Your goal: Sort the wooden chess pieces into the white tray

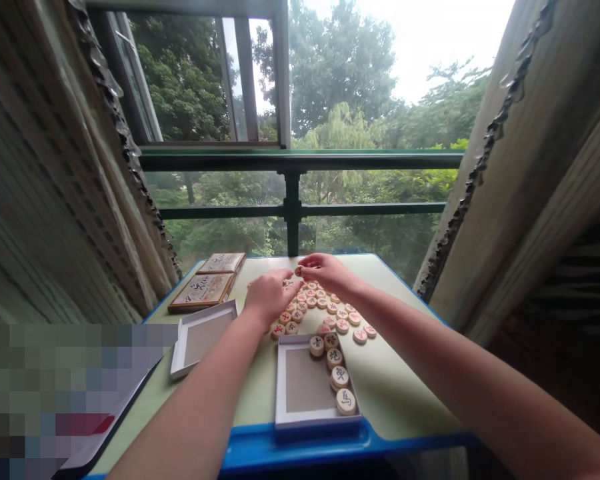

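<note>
Round wooden Chinese chess pieces [321, 303], marked in red or black, lie in a loose cluster on the pale green table [260, 393]. At the far side of the cluster, my right hand [325, 272] pinches one Chinese chess piece [299, 271] between thumb and fingers. Just left of it, my left hand [270, 293] rests low over the pieces with its thumb and fingers apart; some pieces are hidden beneath it. Nearer me is a shallow white box tray [281, 387], where several black-marked pieces [339, 377] line the right side and the far right corner.
A second shallow white tray or lid [179, 350] lies to the left. Behind it are two printed boxes [203, 291] [223, 262]. Curtains [480, 200] hang at both sides, and a green railing [300, 162] crosses the window. A blue rim [300, 443] edges the table.
</note>
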A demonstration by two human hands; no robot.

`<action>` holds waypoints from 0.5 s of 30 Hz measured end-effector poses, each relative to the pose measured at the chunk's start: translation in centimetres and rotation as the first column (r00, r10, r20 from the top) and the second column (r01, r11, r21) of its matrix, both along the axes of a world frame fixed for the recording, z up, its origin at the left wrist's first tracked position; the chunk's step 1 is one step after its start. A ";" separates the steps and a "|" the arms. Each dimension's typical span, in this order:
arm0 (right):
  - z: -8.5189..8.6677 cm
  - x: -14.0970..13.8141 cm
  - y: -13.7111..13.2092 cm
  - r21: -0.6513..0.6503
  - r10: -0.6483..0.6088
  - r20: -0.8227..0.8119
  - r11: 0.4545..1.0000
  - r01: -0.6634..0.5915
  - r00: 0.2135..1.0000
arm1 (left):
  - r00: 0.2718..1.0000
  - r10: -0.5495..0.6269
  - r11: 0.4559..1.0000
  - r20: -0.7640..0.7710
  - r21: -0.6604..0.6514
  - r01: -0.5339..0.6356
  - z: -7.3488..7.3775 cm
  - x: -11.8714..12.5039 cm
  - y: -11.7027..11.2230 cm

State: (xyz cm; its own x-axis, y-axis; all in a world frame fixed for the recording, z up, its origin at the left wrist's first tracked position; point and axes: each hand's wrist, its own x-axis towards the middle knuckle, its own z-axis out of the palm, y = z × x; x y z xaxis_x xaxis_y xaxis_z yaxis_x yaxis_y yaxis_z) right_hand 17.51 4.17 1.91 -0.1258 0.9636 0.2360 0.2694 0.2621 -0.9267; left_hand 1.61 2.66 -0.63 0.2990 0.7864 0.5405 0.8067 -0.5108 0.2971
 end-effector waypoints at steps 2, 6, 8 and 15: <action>-0.3 0.9 -2.4 0.030 -0.051 -0.115 0.998 0.055 0.992 | 0.995 -0.094 0.995 0.034 0.034 0.093 -0.1 0.5 -0.4; -1.9 2.5 -6.2 -0.021 -0.053 -0.321 0.999 0.049 0.946 | 0.956 -0.282 0.959 0.086 0.023 0.281 -0.6 1.6 -1.1; -2.8 3.1 -7.2 -0.044 -0.068 -0.412 0.998 0.054 0.909 | 0.936 -0.339 0.941 0.100 0.015 0.339 -0.8 2.0 -1.4; -3.4 3.8 -6.9 -0.102 0.036 -0.446 0.991 -0.091 0.894 | 0.900 -0.395 0.917 0.184 0.027 0.397 -0.6 2.6 -2.0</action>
